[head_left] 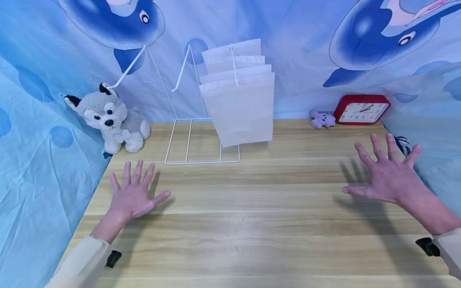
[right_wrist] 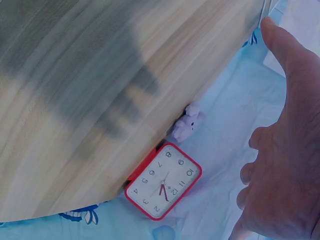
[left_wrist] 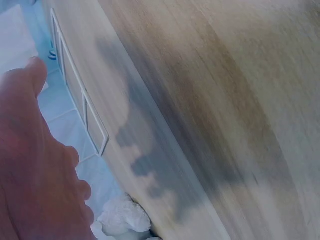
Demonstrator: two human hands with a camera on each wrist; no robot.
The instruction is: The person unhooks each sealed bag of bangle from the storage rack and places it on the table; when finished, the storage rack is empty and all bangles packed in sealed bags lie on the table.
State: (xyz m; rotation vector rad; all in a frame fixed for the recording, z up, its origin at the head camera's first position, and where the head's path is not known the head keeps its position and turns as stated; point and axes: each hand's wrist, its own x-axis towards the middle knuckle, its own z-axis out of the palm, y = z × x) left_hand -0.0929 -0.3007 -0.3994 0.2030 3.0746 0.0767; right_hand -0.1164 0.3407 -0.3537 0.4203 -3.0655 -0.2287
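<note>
Fingers spread wide, my left hand [head_left: 133, 198] hovers over the left part of the wooden table and holds nothing. On the right side my right hand [head_left: 390, 178] is spread the same way, also bare, casting a shadow on the wood. Between and beyond them stands a white wire rack [head_left: 201, 162] with upright hooks. Several white paper bags [head_left: 245, 108] hang in a row from its right hook, while the hooks to the left carry nothing. In the left wrist view the rack's base [left_wrist: 82, 97] shows past my thumb.
A grey and white husky plush [head_left: 108, 116] sits at the back left corner. At the back right are a small purple plush [head_left: 322, 119] and a red square clock [head_left: 363, 112]. Blue curtains [head_left: 295, 44] with whale prints enclose the table [head_left: 237, 228] behind and at both sides.
</note>
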